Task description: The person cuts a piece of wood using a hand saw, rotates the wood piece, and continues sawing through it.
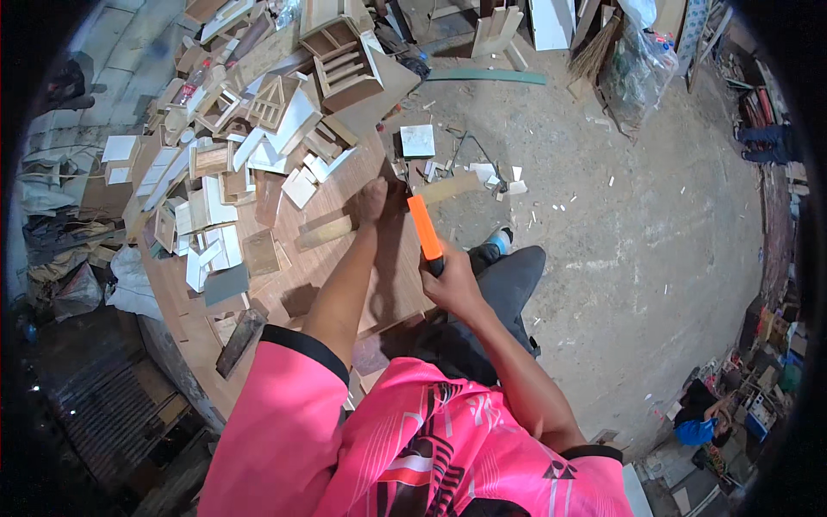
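My left hand [372, 202] is closed and bears down on a long light wooden strip [325, 233] on the wood-topped table [332, 263]. The far part of the strip reaches out past the table's right edge, over the floor. My right hand [452, 284] is wrapped round the black grip of a tool with a long, flat orange body [423, 227]. That body points up and slightly left, and its far end meets the strip just right of my left hand. What kind of tool it is I cannot make out.
Small wooden and white offcuts and frames [280, 112] are heaped over the table's left and far side. On the concrete floor lie a white square block [417, 140], scraps and a green strip [487, 77]. A plastic bag [637, 77] stands far right. Another person [696, 431] is at lower right.
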`<control>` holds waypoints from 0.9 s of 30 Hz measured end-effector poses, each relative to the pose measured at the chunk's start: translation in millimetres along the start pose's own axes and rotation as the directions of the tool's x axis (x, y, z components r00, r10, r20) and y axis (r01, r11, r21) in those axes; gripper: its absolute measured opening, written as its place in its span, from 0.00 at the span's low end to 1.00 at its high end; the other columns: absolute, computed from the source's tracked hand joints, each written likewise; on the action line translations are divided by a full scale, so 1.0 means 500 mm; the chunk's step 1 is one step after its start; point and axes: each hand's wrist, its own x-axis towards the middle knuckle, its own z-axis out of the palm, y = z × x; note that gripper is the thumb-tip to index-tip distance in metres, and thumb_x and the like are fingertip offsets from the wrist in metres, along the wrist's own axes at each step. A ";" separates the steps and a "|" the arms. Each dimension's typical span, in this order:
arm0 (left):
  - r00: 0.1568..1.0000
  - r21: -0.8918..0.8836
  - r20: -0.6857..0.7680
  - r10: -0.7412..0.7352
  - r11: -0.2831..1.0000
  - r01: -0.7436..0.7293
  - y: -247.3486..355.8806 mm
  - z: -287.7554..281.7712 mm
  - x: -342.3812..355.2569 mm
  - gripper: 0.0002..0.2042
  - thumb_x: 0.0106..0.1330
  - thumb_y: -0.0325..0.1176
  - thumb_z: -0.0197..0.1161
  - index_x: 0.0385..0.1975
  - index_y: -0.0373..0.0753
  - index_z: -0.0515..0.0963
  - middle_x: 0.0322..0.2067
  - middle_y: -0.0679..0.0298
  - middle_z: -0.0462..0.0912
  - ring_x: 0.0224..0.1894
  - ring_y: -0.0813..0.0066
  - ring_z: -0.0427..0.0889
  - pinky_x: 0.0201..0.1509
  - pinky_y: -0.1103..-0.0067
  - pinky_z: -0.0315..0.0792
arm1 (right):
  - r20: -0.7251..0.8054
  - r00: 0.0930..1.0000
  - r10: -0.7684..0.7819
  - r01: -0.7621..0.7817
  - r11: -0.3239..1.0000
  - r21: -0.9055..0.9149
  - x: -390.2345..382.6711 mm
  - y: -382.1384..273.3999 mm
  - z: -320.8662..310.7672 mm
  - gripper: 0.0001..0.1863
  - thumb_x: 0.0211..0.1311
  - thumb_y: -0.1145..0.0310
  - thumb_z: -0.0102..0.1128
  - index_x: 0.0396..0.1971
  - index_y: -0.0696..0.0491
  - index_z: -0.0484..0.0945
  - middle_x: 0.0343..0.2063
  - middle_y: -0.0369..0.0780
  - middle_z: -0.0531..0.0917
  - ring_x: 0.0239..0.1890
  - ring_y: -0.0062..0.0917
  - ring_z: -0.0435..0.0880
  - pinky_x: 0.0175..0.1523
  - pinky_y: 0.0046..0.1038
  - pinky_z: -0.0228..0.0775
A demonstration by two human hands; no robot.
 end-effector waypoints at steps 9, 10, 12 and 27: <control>0.927 -0.013 -0.220 0.303 0.950 -0.313 0.035 -0.044 0.013 0.08 0.60 0.37 0.58 0.22 0.42 0.75 0.24 0.59 0.79 0.27 0.57 0.79 0.32 0.64 0.73 | -0.099 0.995 -0.019 0.015 0.999 -0.032 0.012 -0.034 0.022 0.09 0.50 0.78 0.57 0.33 0.59 0.70 0.20 0.47 0.74 0.22 0.33 0.75 0.34 0.31 0.68; 0.937 -0.016 -0.184 0.297 0.952 -0.305 0.042 -0.054 0.015 0.08 0.60 0.37 0.58 0.22 0.43 0.75 0.24 0.59 0.79 0.27 0.57 0.79 0.32 0.64 0.73 | -0.093 0.996 -0.011 0.009 1.000 -0.015 0.012 -0.037 0.022 0.09 0.51 0.77 0.57 0.33 0.60 0.70 0.20 0.48 0.74 0.23 0.34 0.76 0.34 0.32 0.69; 0.953 -0.022 -0.111 0.283 0.958 -0.287 0.067 -0.067 0.017 0.08 0.59 0.38 0.58 0.22 0.43 0.75 0.24 0.59 0.79 0.27 0.57 0.79 0.32 0.64 0.74 | -0.083 0.997 -0.001 0.001 1.000 0.002 0.015 -0.047 0.020 0.09 0.52 0.77 0.57 0.34 0.60 0.70 0.20 0.48 0.74 0.23 0.35 0.76 0.34 0.32 0.69; 0.972 0.089 0.173 0.157 0.981 -0.174 0.093 -0.072 0.002 0.12 0.58 0.48 0.60 0.23 0.47 0.78 0.22 0.61 0.80 0.28 0.58 0.81 0.29 0.65 0.73 | -0.103 0.993 0.064 -0.067 0.997 -0.025 0.074 -0.117 0.004 0.15 0.57 0.71 0.61 0.42 0.59 0.69 0.18 0.42 0.72 0.25 0.29 0.77 0.33 0.30 0.67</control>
